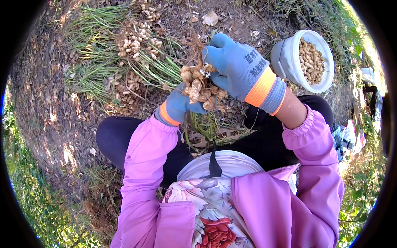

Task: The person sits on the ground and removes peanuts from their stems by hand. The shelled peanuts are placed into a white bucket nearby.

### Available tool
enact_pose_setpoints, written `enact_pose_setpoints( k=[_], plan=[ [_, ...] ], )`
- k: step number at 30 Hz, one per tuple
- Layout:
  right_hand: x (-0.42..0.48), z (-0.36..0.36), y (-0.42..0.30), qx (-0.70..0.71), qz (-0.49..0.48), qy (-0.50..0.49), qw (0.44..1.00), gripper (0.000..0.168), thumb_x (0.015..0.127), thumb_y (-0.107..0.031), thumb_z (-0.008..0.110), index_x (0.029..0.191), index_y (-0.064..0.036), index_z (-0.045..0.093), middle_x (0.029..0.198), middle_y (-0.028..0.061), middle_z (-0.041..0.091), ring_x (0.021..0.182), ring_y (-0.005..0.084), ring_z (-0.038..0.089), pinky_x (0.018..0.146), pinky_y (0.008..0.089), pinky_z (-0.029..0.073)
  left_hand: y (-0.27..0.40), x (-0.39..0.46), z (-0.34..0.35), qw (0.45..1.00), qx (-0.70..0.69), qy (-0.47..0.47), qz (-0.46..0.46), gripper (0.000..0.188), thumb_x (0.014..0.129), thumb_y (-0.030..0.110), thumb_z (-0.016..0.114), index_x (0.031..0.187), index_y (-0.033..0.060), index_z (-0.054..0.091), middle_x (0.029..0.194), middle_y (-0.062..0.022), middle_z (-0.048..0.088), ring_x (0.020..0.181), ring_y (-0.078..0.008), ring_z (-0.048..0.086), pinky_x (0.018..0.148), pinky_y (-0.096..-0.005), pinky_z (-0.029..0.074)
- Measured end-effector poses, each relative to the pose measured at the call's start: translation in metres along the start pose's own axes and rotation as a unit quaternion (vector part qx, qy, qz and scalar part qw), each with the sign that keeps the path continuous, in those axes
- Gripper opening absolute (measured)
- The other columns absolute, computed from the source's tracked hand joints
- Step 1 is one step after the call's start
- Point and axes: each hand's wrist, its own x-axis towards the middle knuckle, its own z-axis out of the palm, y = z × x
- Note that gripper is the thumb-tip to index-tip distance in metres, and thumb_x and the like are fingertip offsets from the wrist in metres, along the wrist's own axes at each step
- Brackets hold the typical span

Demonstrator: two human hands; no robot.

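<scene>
My left hand (183, 105), in a blue work glove with an orange band, grips a peanut plant from below, beside its cluster of peanut pods (200, 85). The brown roots point up and away from me, and green stems hang below toward my lap. At the upper right of the pods is my right hand (226, 62), gloved alike, its fingers bent against the roots and pods. Its fingertips are partly hidden, so whether they pinch anything cannot be told. To the right, a white plastic bucket (283, 59) leans toward me with shelled-off loose peanut pods (311, 62) inside.
Pulled peanut plants (96, 40) with pods and green stems lie on the ground at the left and ahead. Dry leaves and soil surround them. My crossed legs (119, 136) are close below my hands. Bags (344, 138) lie at the far right.
</scene>
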Motion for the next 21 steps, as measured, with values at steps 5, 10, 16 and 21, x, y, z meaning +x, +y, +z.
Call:
enact_pose_setpoints(
  k=[5, 10, 16, 21],
  plan=[
    [-0.011, -0.052, 0.073, -0.121, 0.131, 0.087, 0.980, 0.017, 0.074, -0.010, 0.062, 0.089, -0.007, 0.054, 0.078, 0.0102, 0.052, 0.070, 0.0264, 0.058, 0.063, 0.0356, 0.047, 0.015, 0.010, 0.021, 0.962, -0.230, -0.142, 0.033, 0.048, 0.077, 0.011, 0.060, 0.122, 0.0020, 0.047, 0.108, -0.0079, 0.051, 0.103, -0.0232, 0.053, 0.096, -0.0380, 0.039],
    [-0.052, -0.114, 0.145, -0.170, 0.160, 0.111, 0.966, 0.021, 0.079, -0.021, 0.061, 0.094, -0.007, 0.056, 0.084, 0.0096, 0.056, 0.074, 0.0220, 0.058, 0.069, 0.0332, 0.047, 0.009, 0.005, 0.012, 0.969, -0.208, -0.114, 0.072, 0.057, 0.081, 0.006, 0.058, 0.133, 0.0023, 0.035, 0.110, -0.0112, 0.051, 0.103, -0.0317, 0.052, 0.084, -0.0413, 0.048],
    [-0.116, -0.145, 0.215, -0.385, 0.243, 0.140, 0.879, 0.048, 0.077, -0.036, 0.066, 0.118, -0.014, 0.053, 0.109, 0.0160, 0.056, 0.098, 0.0304, 0.059, 0.085, 0.0387, 0.046, 0.017, 0.003, 0.018, 0.993, 0.040, -0.069, 0.090, 0.056, 0.088, 0.026, 0.051, 0.135, 0.0009, 0.032, 0.123, -0.0152, 0.049, 0.109, -0.0393, 0.048, 0.084, -0.0442, 0.048],
    [-0.056, -0.088, 0.072, 0.050, 0.104, 0.073, 0.991, 0.032, 0.083, -0.011, 0.061, 0.113, -0.003, 0.055, 0.107, 0.0056, 0.058, 0.087, 0.0126, 0.058, 0.079, 0.0269, 0.047, 0.011, 0.003, 0.006, 0.983, -0.166, -0.076, 0.025, 0.058, 0.091, 0.036, 0.042, 0.136, 0.0013, 0.031, 0.118, -0.0151, 0.052, 0.111, -0.0410, 0.045, 0.088, -0.0505, 0.047]
  ],
)
